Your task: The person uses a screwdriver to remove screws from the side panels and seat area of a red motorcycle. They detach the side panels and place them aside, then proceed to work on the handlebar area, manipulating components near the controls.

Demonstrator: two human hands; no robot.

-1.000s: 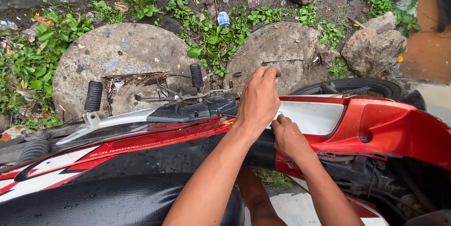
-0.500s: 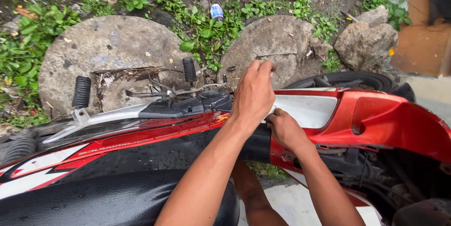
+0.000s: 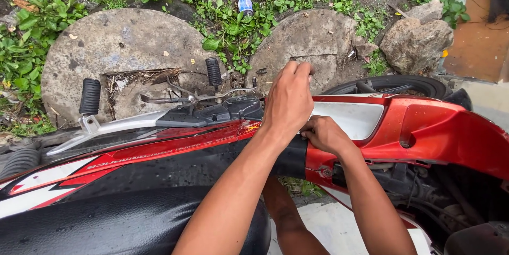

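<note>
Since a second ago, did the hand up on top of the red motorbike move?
No. The left hand stays on the red motorbike, just left of its white panel, as before; only the camera shifted.

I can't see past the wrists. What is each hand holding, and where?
Left hand: pinches something thin above the red panel; too small to tell. Right hand: pressed on the panel's front edge; grip hidden.

an outdoor yard, roadside kind. weeds (image 3: pixel 233 27) grow round stone slabs (image 3: pixel 116 48). a motorbike (image 3: pixel 371 122) lies tipped over.
</note>
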